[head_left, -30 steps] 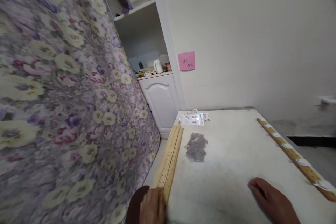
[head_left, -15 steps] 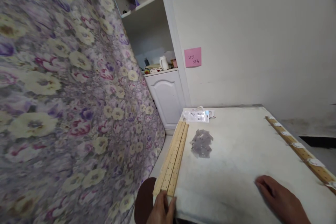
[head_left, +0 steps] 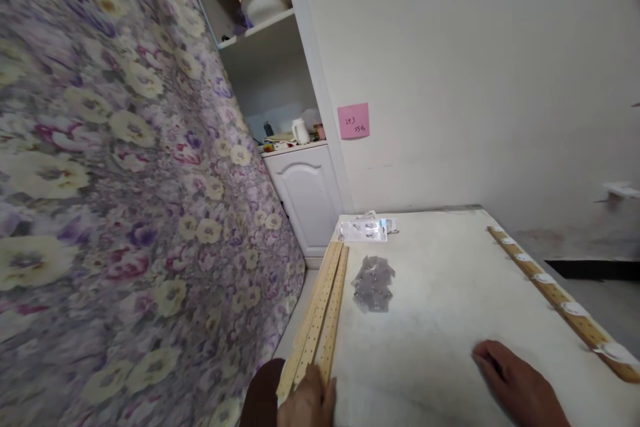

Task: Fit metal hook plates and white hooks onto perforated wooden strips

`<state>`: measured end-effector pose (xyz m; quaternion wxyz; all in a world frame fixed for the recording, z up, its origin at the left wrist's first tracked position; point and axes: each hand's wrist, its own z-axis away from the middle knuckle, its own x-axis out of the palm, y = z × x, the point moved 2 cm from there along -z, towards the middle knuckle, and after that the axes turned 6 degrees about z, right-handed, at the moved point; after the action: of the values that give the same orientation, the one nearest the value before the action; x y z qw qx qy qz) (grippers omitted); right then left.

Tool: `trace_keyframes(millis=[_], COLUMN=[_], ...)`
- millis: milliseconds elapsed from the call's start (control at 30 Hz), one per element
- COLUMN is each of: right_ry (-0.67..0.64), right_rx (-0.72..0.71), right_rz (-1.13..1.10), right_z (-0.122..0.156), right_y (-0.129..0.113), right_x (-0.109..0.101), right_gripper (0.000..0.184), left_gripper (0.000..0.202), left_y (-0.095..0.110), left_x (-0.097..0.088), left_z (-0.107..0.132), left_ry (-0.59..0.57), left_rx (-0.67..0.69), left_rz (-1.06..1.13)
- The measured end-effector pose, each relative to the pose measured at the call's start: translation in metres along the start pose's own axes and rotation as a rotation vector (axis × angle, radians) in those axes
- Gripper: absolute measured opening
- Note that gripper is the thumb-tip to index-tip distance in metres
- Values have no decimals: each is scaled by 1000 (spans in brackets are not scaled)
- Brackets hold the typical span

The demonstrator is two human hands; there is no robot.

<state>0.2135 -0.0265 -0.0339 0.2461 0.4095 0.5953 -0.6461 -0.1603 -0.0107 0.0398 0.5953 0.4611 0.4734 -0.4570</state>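
Observation:
My left hand (head_left: 307, 397) is closed around the near end of the rightmost wooden strip with holes (head_left: 334, 320), at the table's left edge. Two more perforated wooden strips (head_left: 314, 328) lie beside it, with a narrow gap between them and the held one. My right hand (head_left: 517, 381) rests over the right front of the white table (head_left: 430, 333), its fingers curled in and nothing visible in them. Between the hands, farther back, a pile of small grey translucent bags (head_left: 373, 284) holds tiny shiny pieces.
Clear plastic packaging (head_left: 363, 229) lies at the table's back left corner. Along the right edge runs a wooden rail (head_left: 565, 307) with white round pieces on it. A brown stool (head_left: 260, 393) stands at the lower left, by a floral curtain (head_left: 125, 200). A white cabinet (head_left: 310, 200) is behind.
The rightmost strip has come apart from its neighbours, opening a gap, with my left hand at its near end. The view has shifted slightly. My right hand stays curled.

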Motion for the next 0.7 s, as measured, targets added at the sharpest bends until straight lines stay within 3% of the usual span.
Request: trace_keyframes(millis=[133,333,700], right_ry=[2,17,35], right_rx=[-3,-25,-36], right_rz=[-17,-38,-51], right_z=[2,1,-3], right_y=[-3,-4,-5], right_x=[-1,-1,0], right_gripper=[30,29,27], left_gripper=[40,37,30], left_y=[11,23,40], left_x=[-7,-4,-5], left_z=[-4,-12,-38], left_ry=[-6,-10,88], left_rx=[24,85,96], left_rz=[-56,-124,-33])
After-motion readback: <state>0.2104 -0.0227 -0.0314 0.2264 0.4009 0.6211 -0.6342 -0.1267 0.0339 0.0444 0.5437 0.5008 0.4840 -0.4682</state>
